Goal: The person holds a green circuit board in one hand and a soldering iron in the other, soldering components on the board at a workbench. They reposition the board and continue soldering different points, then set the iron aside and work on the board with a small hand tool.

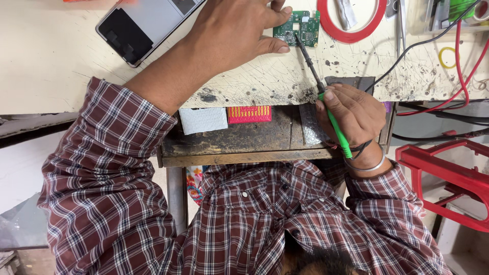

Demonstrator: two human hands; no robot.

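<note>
A small green circuit board (302,27) lies on the scratched cream worktop (61,56). My left hand (232,33) rests on the worktop beside it, with thumb and fingers pinching the board's left edge. My right hand (351,113) grips a green-handled soldering iron (336,125) like a pen. Its dark shaft runs up and left, and the tip (297,36) touches the board's lower part.
A phone body (140,25) lies open at the back left. A roll of red tape (351,20), tweezers (401,23) and red and black wires (448,71) sit at the right. An open wooden drawer (244,137) is below the worktop edge. A red plastic stool (451,178) stands right.
</note>
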